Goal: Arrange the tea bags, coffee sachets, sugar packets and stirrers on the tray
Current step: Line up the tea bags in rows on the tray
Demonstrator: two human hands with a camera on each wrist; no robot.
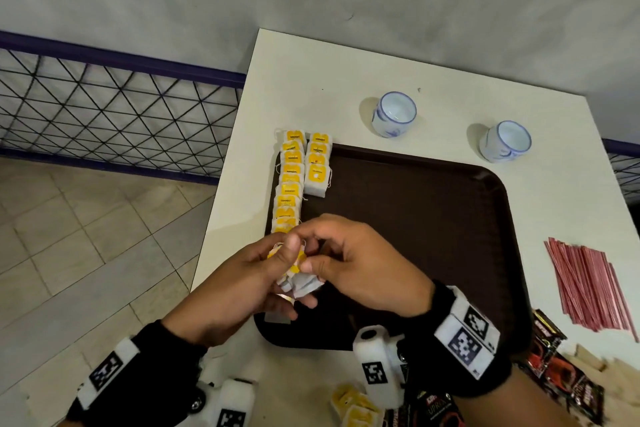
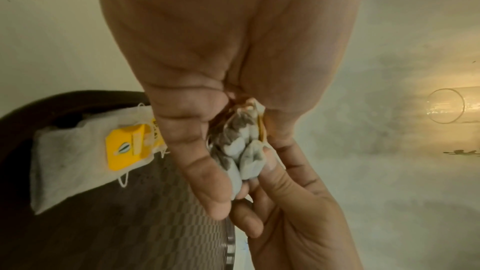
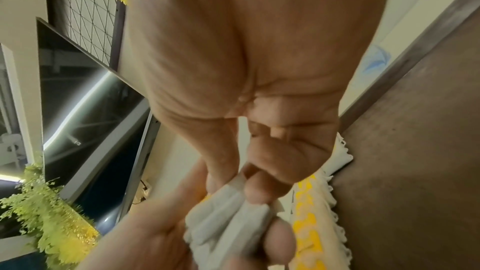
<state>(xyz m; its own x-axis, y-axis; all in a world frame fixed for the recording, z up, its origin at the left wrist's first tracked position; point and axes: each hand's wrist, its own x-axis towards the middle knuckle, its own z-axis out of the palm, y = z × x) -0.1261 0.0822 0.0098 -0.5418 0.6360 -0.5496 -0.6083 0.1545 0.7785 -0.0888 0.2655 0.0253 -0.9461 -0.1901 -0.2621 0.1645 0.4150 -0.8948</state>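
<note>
A dark brown tray (image 1: 415, 218) lies on the white table. Two rows of tea bags with yellow tags (image 1: 290, 180) run along its left edge, the inner row (image 1: 318, 166) shorter. Above the tray's near left corner my left hand (image 1: 277, 263) grips a small bundle of tea bags (image 1: 301, 282), seen close up in the left wrist view (image 2: 239, 147). My right hand (image 1: 332, 253) pinches one bag of that bundle (image 3: 228, 208) between thumb and fingers. A single tea bag (image 2: 78, 151) lies on the tray under the hands.
Two white and blue cups (image 1: 394, 113) (image 1: 505, 140) stand beyond the tray. Red stirrers (image 1: 588, 284) lie in a pile to the right. Dark coffee sachets (image 1: 554, 367) and loose tea bags (image 1: 353, 406) sit near the table's front edge. The table's left edge drops to a tiled floor.
</note>
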